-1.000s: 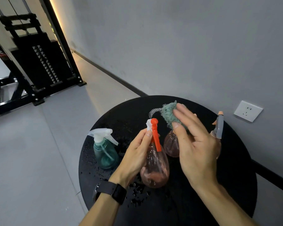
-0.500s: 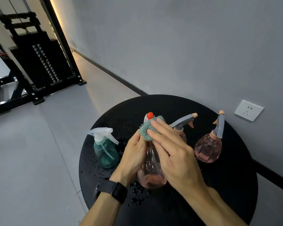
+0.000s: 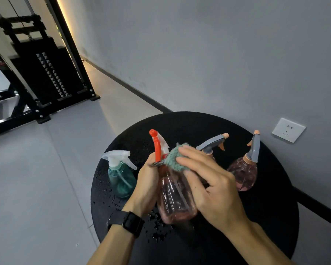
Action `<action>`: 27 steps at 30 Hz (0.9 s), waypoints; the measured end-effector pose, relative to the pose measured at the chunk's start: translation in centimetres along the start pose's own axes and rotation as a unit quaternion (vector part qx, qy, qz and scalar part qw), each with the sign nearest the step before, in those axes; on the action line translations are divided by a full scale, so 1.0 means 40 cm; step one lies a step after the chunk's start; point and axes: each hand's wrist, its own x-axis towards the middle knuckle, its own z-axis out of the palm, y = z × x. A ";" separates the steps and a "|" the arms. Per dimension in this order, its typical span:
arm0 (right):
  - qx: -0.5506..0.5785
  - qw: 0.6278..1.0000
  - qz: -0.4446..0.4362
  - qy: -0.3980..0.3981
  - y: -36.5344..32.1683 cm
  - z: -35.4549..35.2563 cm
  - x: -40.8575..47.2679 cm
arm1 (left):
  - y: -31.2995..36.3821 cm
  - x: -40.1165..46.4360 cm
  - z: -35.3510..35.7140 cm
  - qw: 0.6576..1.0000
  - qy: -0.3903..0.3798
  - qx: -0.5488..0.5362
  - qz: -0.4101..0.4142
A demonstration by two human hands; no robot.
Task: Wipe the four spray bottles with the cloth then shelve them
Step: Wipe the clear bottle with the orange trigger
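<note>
While the head camera looks down, these lines hold:

Head view, left hand [image 3: 147, 186]: wrapped round the neck and upper body of the pink bottle, fingers clenched on it; a black watch [image 3: 129, 222] sits on the wrist.
Head view, right hand [image 3: 208, 186]: pressing the cloth against the bottle's shoulder, fingers spread over it and grasping it.
Pink bottle [image 3: 177, 199]: held between both hands above the near middle of the counter, roughly upright and leaning a little left, its orange trigger [image 3: 157, 148] and nozzle pointing up.
Cloth [image 3: 175, 158]: teal and fluffy, bunched just below the trigger head, under the right fingertips.
Teal bottle [image 3: 120, 178]: upright on the counter's left side, white sprayer on top, near the left hand but apart from it.
Grey-headed bottle [image 3: 213, 143]: behind the right hand; only its sprayer shows.
Round pink bottle [image 3: 243, 175]: upright on the right, grey sprayer, near the wall.
Counter [image 3: 266, 217]: round, black, speckled with water drops at the near left.
Wall socket [image 3: 288, 130]: white, beyond the counter's right edge.
Black rack [image 3: 44, 73]: at far left on the floor.
</note>
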 end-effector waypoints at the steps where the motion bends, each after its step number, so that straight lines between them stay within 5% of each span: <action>1: 0.000 1.000 0.014 0.020 0.005 -0.003 0.003 | 0.003 -0.001 0.002 1.000 -0.004 -0.015 -0.007; 7: 0.015 0.992 0.101 0.073 0.018 -0.005 0.021 | -0.005 -0.004 0.005 0.994 -0.008 -0.100 -0.047; 14: 0.032 0.996 0.031 0.081 -0.019 0.042 0.042 | -0.014 -0.024 0.033 0.989 -0.083 -0.115 -0.049; 27: -0.054 0.996 0.047 -0.062 -0.004 0.047 0.024 | -0.030 -0.018 0.015 0.996 -0.041 -0.081 -0.007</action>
